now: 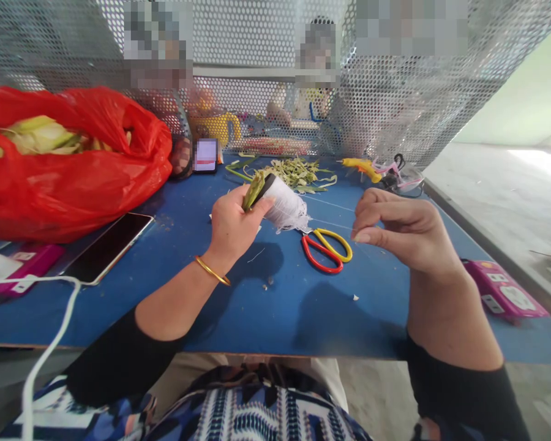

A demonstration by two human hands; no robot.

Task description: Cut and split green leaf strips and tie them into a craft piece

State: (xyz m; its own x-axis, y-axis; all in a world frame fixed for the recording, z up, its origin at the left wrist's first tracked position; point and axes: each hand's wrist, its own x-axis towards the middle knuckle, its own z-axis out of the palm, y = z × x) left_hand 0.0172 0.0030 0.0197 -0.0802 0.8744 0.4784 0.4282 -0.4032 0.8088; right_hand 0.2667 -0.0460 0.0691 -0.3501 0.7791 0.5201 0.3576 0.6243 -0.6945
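Blue tabletop (266, 306): hands pinch conical thread spool (285, 206).

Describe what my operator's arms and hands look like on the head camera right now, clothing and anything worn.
Both hands are bare, no gloves. The left hand has a thin gold bangle at the wrist; the right hand shows no ring, watch or bracelet. Both forearms are uncovered, with black sleeves pushed up toward the elbows. No cables or markings on either arm.

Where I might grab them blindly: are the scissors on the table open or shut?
Shut, as far as shows: the scissors lie flat on the blue table, red and yellow handle loops side by side, untouched by either hand; the blades are hidden under the white thread spool.
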